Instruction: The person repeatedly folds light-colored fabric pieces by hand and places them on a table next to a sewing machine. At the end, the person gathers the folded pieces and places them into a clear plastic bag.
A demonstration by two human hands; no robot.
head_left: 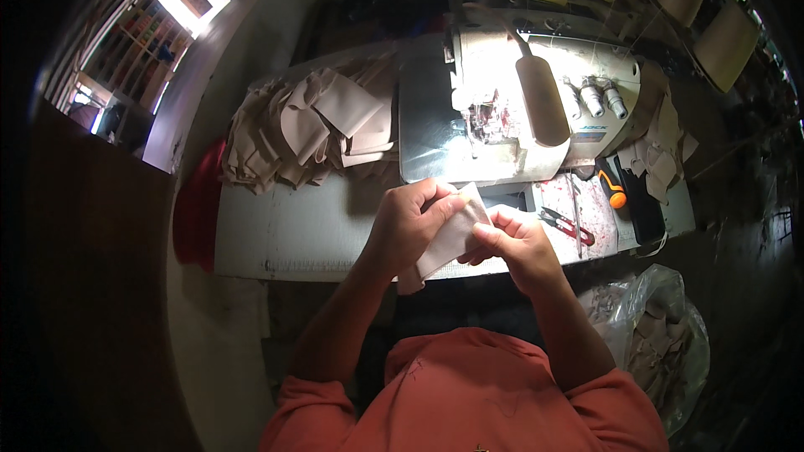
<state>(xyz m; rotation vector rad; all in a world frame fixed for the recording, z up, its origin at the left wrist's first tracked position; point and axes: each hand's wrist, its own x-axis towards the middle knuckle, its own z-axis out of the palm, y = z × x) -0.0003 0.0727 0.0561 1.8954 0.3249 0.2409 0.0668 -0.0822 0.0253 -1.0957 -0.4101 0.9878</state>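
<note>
Between my two hands is a folded piece of pale beige fabric point(446, 240), held above the table's front edge. My left hand point(412, 219) pinches its upper left side, thumb on top. On the right edge, my right hand point(508, 243) grips the cloth with thumb and bent fingers. The fabric's lower end hangs just past the table edge. Right behind my hands stands a sewing machine point(536, 92), its needle area point(483, 125) brightly lit. A large heap of similar beige fabric pieces point(322, 121) lies on the table to the left.
Red-handled thread snips point(569, 226), an orange-and-black tool point(614, 192) and a dark phone-like slab point(641, 209) lie on the right. Fabric scraps point(657, 151) sit beside the machine. A clear plastic bag point(662, 335) of scraps is below right. Thread cones point(727, 46) stand at the back right.
</note>
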